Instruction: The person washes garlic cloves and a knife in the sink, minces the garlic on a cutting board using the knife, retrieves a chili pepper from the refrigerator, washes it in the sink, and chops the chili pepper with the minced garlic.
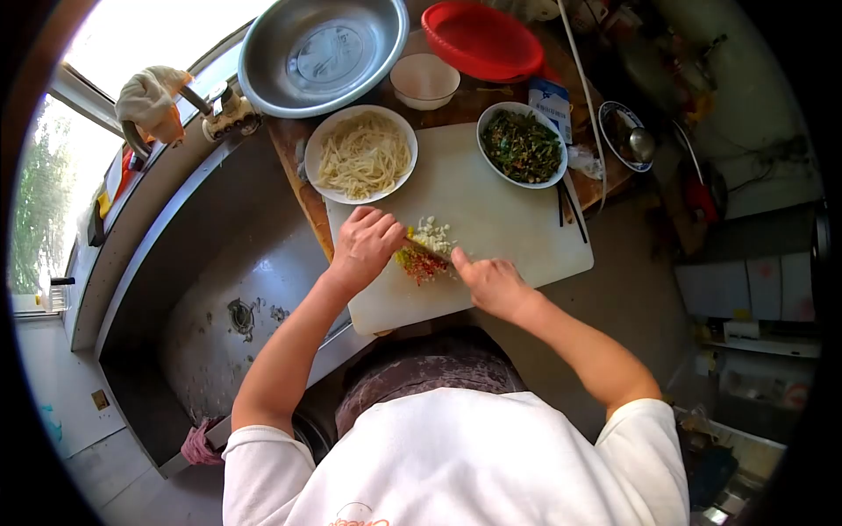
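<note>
A knife (427, 250), seen nearly edge-on, lies across chopped red, yellow and white pieces (421, 263) on the pale cutting board (517, 237). My right hand (491, 282) is closed around the handle end of the knife, its thumb along the top. At the other end of the blade, my left hand (364, 247) is closed with its fingers curled on the knife. Behind my left hand stands a white bowl of pale noodle-like strands (364, 158). Another bowl, with chopped greens (522, 147), is at the board's back right.
A large metal basin (324, 53), a small white bowl (425, 81) and a red basin (482, 39) stand at the back. The sink (237, 280) is on the left. Chopsticks (574, 210) lie at the board's right edge, near a plate with a spoon (642, 145).
</note>
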Demonstrator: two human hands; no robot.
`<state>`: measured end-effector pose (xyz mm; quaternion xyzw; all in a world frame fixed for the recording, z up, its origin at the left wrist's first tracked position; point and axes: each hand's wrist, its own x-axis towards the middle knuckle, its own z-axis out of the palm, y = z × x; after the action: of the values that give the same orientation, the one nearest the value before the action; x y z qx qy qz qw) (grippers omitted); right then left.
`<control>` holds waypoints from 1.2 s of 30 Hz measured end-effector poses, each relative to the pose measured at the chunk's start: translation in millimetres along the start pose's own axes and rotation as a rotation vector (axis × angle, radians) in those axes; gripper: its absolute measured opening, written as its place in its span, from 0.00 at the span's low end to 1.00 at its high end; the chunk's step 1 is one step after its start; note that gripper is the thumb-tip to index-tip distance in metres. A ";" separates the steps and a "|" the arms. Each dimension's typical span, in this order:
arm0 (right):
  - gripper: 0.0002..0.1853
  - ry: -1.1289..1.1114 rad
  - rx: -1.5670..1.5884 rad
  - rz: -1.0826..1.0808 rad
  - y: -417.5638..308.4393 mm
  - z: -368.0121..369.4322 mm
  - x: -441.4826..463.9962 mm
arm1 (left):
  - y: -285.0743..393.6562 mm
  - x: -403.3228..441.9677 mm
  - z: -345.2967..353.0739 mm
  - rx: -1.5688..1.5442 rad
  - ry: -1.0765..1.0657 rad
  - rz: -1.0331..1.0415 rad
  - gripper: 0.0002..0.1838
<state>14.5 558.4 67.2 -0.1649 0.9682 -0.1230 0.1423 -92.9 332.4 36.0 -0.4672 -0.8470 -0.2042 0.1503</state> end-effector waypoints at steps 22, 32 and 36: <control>0.20 0.063 0.019 -0.037 -1.4 -37.8 -0.6 | -11.4 25.1 -14.3 0.002 -0.013 0.012 0.09; 0.20 0.035 0.051 -0.033 8.6 -5.3 8.8 | -6.2 10.9 3.4 -0.003 0.036 0.000 0.11; 0.24 0.043 0.074 -0.057 2.2 -15.3 7.6 | -11.9 13.6 -5.7 -0.020 0.006 0.014 0.11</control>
<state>2.2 560.7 79.0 -0.1841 0.9608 -0.1661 0.1237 -109.8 333.8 44.5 -0.4740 -0.8412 -0.2128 0.1497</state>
